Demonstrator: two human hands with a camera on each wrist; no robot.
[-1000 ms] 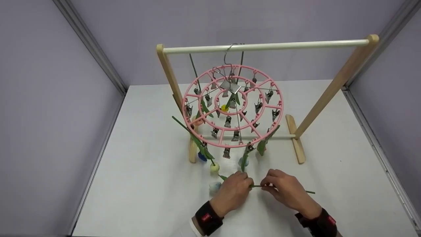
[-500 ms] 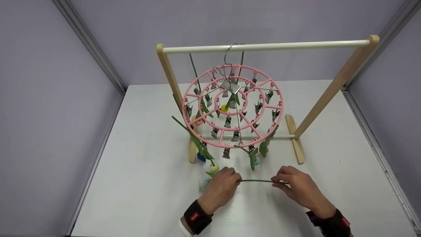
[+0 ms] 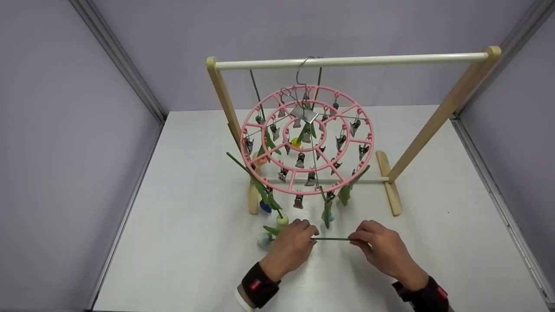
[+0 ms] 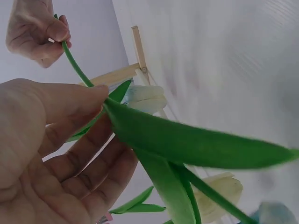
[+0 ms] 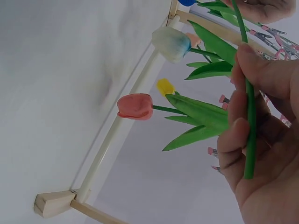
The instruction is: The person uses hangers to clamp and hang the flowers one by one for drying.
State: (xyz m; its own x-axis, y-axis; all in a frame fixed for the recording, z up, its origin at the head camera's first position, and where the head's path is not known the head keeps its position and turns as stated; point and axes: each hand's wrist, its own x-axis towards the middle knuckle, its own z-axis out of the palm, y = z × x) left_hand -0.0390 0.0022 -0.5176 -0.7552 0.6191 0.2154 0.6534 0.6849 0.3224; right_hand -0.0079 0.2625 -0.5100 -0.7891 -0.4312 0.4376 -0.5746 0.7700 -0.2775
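Observation:
An artificial tulip with a pale blue-white bloom (image 3: 264, 239) lies level across both hands, bloom to the left. My left hand (image 3: 289, 247) pinches its stem (image 3: 330, 238) between thumb and index finger, right by the leaves (image 4: 187, 137); the other fingers are loosely bent. Farther along, my right hand (image 3: 383, 247) holds the stem's bare end, thumb against curled fingers, as the right wrist view shows. Just beyond the hands hangs a pink round clip hanger (image 3: 360, 140). Clipped head-down on it are several tulips, among them a red one (image 5: 135, 106) and a blue-white one (image 5: 170, 44).
The hanger hooks over the white bar (image 3: 390, 60) of a wooden rack whose right post (image 3: 442, 112) slants to the table. A pale yellow tulip (image 3: 282, 219) hangs close to my left hand. Grey walls enclose the white table (image 3: 195, 260).
My left hand has moved left with the tulip. My right hand went right along the stem, then came partly back. The hanging blue-white tulip swung right and back.

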